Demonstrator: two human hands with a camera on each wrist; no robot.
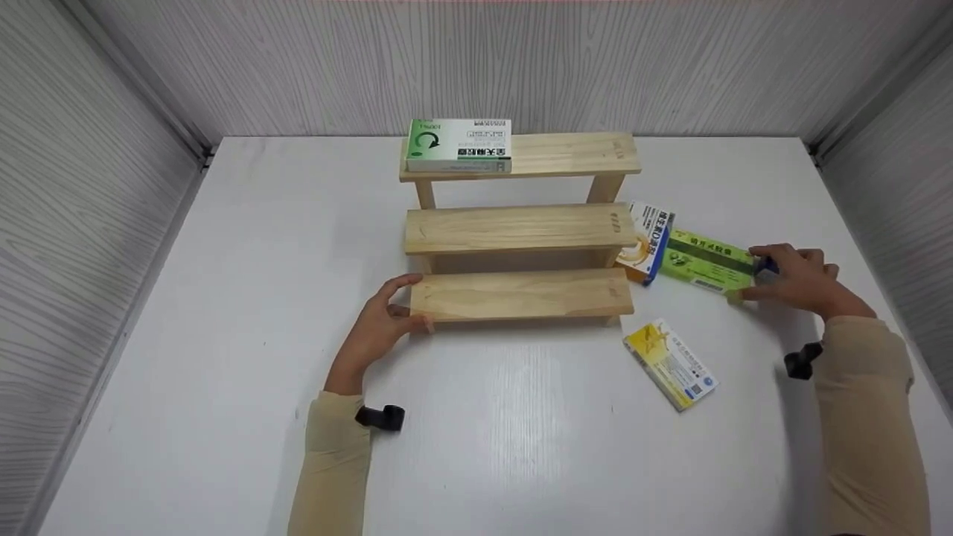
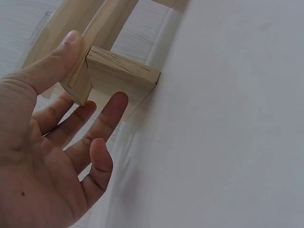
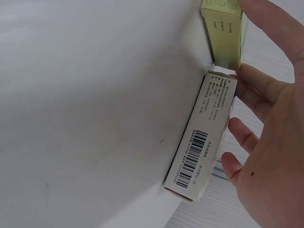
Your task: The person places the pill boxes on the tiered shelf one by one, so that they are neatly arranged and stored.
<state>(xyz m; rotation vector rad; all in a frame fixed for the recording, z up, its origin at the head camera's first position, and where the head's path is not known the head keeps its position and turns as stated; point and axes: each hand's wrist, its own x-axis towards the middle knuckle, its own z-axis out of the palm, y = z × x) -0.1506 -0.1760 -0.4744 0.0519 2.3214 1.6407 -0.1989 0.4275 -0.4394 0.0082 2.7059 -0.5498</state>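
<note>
My left hand (image 1: 374, 327) grips the left end of the lowest step on a three-step wooden rack (image 1: 521, 296). In the left wrist view the thumb lies along the board and fingertips touch its underside by the leg (image 2: 123, 73). On the right, my right hand (image 1: 800, 281) pinches the end of a flat green medicine box (image 1: 711, 260) between thumb and fingers. A white box with a barcode (image 3: 197, 137) stands on its side under that hand, close to the fingers; the head view mostly hides it.
A green-and-white medicine box (image 1: 461, 145) lies on the top step's left part. Against the rack's right side leans a white, blue and orange box (image 1: 646, 242), touching the green one. A yellow-and-white box (image 1: 671, 365) lies on the white table (image 1: 506, 447). Grey panels (image 1: 521, 67) enclose the table.
</note>
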